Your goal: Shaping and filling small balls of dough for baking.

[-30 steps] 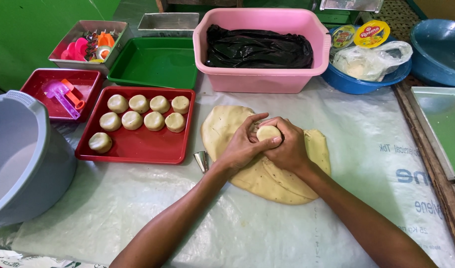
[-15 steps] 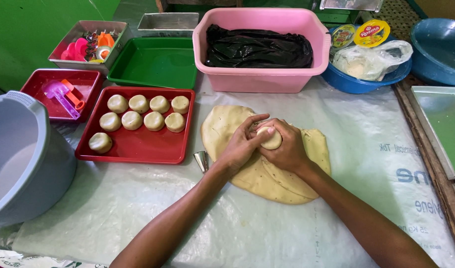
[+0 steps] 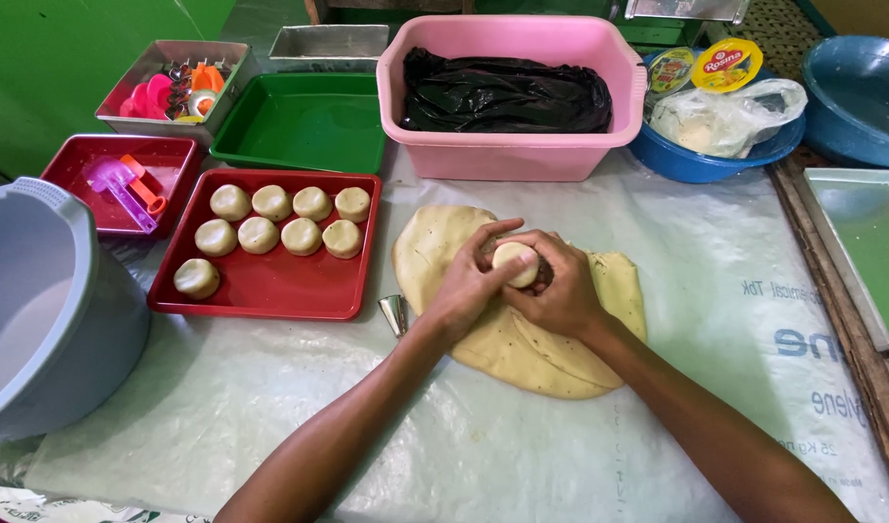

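Both hands together over flat pale dough sheet [image 3: 551,349]: left hand [image 3: 464,286] and right hand [image 3: 561,291] cupped around small round pale dough ball [image 3: 515,263]. Ball now more exposed between fingers than second ago, looks nearly shaped. Red rectangular plastic tray [image 3: 270,286] with nine finished pieces at left.

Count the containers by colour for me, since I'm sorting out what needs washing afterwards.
Red trays: 2, one with dough rounds, one with plastic tools
Green tray: 1
Pink tub: 1
Blue bowls: 2, one with bags, one at the right edge
Grey tub: 1
Metal tins: 2, and
Total: 9
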